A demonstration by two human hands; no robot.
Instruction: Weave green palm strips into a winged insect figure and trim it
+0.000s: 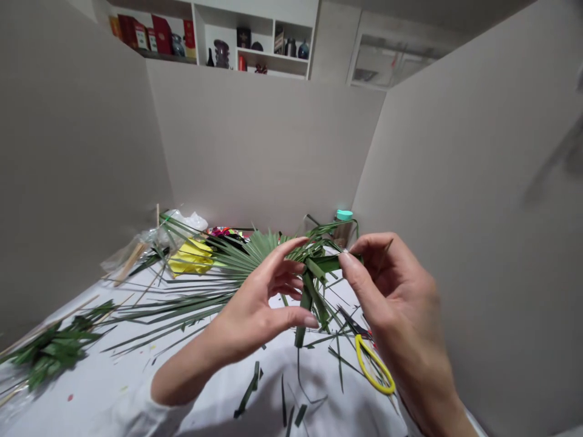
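My right hand pinches a folded green palm leaf strip between thumb and fingers. Other strips hang from the fold, one of them a wide leaf strip pointing down. On the left side of the fold, my left hand is open, its thumb apart from its curved fingers. Its thumb tip is close to the hanging strips; whether it touches them I cannot tell. Behind the hands spreads a large fan palm leaf. Yellow-handled scissors lie below my right hand, partly hidden by it.
Cut leaf scraps litter the white tabletop. Leafy green sprigs lie at the left, near yellow material and a clear plastic bag. A container with a turquoise lid stands at the back. Grey partitions enclose the table.
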